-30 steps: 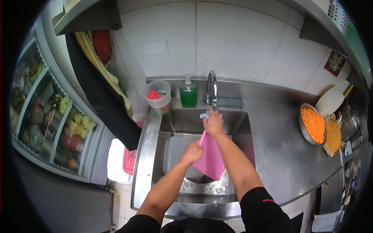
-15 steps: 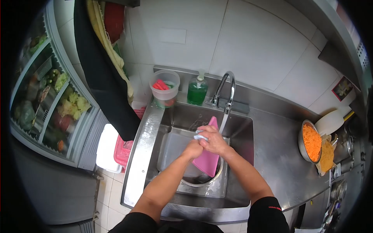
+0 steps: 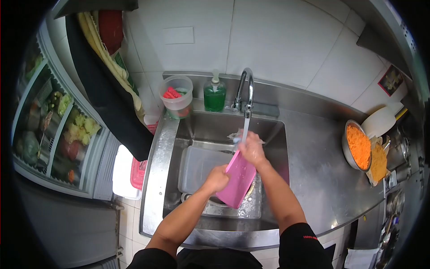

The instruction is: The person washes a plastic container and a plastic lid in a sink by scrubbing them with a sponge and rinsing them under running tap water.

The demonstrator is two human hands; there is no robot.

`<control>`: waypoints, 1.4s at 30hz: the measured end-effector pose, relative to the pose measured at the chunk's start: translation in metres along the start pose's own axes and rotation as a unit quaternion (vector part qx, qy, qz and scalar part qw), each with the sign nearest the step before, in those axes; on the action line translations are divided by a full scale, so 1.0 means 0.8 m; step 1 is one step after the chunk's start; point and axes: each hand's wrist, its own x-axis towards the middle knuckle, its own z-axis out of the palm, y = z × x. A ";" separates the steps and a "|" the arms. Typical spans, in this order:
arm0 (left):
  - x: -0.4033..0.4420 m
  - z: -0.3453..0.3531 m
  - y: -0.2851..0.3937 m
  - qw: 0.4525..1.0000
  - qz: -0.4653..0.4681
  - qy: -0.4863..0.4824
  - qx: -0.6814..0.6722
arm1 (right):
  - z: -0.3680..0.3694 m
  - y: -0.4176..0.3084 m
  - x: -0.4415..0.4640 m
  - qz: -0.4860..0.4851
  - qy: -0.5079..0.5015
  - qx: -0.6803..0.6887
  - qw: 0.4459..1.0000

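Over the sink (image 3: 286, 179), my left hand (image 3: 218, 179) is closed on the left edge of a pink flat plastic piece (image 3: 239, 181), held tilted with drops of water on it. My right hand (image 3: 252, 150) is at the piece's far end, under the stream from the faucet (image 3: 249, 92). Its fingers are closed around a small white and blue wad (image 3: 236, 140), blurred by splashing water; its exact kind is unclear. Below lies a translucent plastic container or lid (image 3: 204, 168). A round metal rim (image 3: 217, 202) shows partly under the pink piece.
A soap pump bottle (image 3: 214, 95) and a clear tub (image 3: 177, 96) with red items stand behind the sink. On the right counter are a bowl of shredded orange food (image 3: 358, 148) and a tray of orange crumbs (image 3: 378, 161). A dark cloth (image 3: 105, 89) hangs at left, beside a glass-door fridge (image 3: 62, 125).
My hands have moved apart: the left now grips the pink piece's side, while the right has moved with the wad under the water. The pink piece has turned to show its broad face.
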 end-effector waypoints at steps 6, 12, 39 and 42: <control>-0.067 -0.019 -0.008 0.994 0.085 0.056 -0.040 | -0.019 0.007 0.004 0.266 -0.050 0.177 0.946; -0.027 -0.041 0.020 0.997 0.042 0.066 0.019 | 0.007 -0.101 -0.034 0.034 -0.015 0.034 0.999; -0.122 -0.075 -0.055 0.970 0.062 0.022 -0.234 | -0.035 0.034 -0.019 0.350 0.231 0.116 0.900; -0.106 -0.092 -0.063 0.975 0.015 -0.129 -0.183 | -0.060 -0.008 -0.005 0.293 0.212 0.114 0.925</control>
